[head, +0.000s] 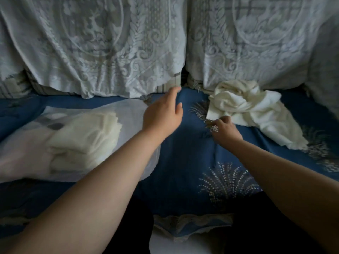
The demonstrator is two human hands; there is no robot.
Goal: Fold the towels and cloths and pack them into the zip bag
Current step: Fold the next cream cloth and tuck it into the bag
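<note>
Reaching for the next cloth (244,109), the right hand (224,128) pinches its near corner; the left hand (163,114) hovers open beside it. Folded cloths fill the bag (128,110) left of it. Next: spreading it flat.

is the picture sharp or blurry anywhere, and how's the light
Head view: dim, soft light with no glare; the zip bag and the folded cloths inside it smear with motion blur at left, the crumpled cloth and right hand are sharper, the left hand slightly soft; wide-angle bending curves the edges.
</note>
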